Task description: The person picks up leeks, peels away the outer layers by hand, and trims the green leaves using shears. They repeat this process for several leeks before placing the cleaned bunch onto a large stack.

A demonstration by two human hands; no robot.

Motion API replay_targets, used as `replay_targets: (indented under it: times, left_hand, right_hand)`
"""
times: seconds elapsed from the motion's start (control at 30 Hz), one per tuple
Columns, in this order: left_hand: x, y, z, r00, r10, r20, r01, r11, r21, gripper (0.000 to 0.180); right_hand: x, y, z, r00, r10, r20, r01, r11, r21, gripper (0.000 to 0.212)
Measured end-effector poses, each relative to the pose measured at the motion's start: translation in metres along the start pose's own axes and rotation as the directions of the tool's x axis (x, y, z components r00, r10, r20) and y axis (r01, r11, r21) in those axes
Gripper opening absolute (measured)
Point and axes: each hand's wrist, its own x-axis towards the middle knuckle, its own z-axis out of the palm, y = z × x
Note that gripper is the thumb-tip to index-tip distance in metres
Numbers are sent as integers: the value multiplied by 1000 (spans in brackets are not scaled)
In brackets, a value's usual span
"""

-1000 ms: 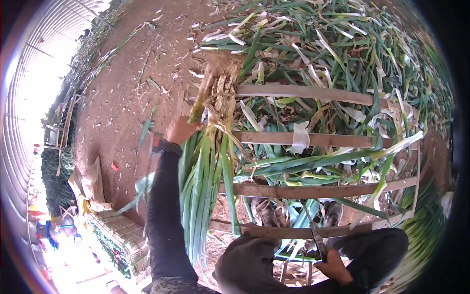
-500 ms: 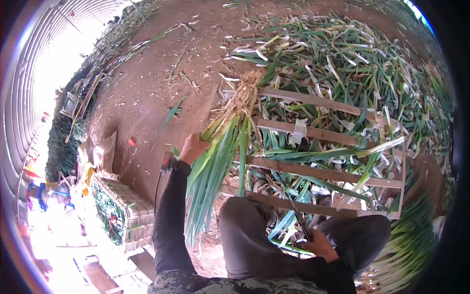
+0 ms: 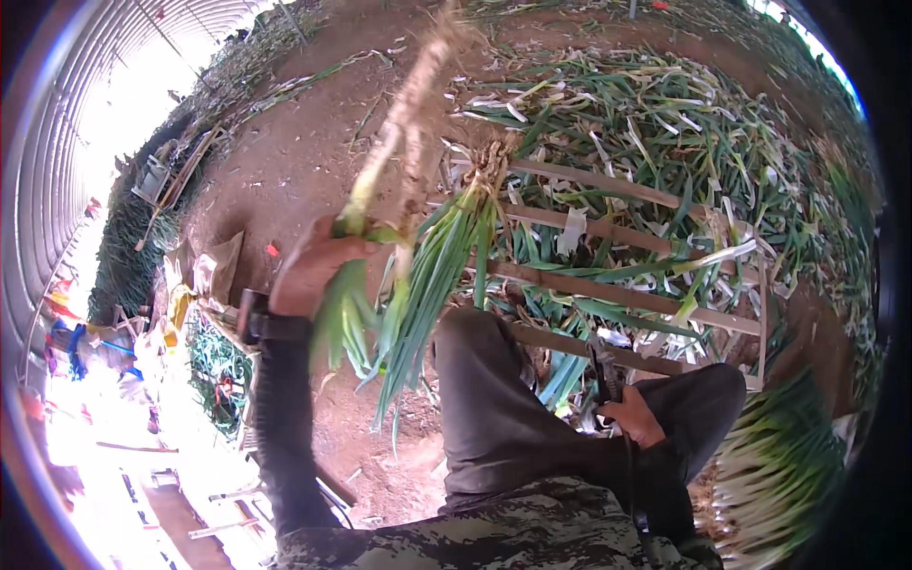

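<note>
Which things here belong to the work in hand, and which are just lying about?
Apparently in use:
long green stalks, in the left hand
dark tool, in the right hand
slatted wooden rack
rooted bundle at the rack's left end

Apparently lying about:
loose leaves heaped beyond the rack
small red scrap

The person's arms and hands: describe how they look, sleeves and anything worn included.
The left hand is ungloved, with a wide dark band around its wrist and a small blocky piece on its outer side. The right hand is also ungloved. Both the left sleeve and the right sleeve are dark and look plain, beside a camouflage-patterned garment.
</note>
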Motion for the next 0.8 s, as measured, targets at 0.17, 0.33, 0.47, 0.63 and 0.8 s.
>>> replay_targets:
  times: [0.17,0.33,0.47,0.63,0.8]
  left_hand:
    - [67,-138,18,993,-78,-84,97,964,247,33]
    - [86,-294,57,946,-119,-300,267,810,522,50]
    - [82,-313,56,868,145,-476,279,651,706,35]
    - [101,-311,73,818,208,-536,257,702,665,22]
    - [115,-315,29,867,89,-490,279,728,626,35]
  right_hand:
    - [11,34,-3,998,-49,34,45,994,95,24]
    - [22,82,-16,999,-23,34,21,998,57,33]
    - [18,81,-6,999,12,31,-12,1000,-18,28]
    - [30,80,-7,998,-38,57,43,995,-95,26]
    - [39,61,7,981,178,75,-175,984,-37,23]
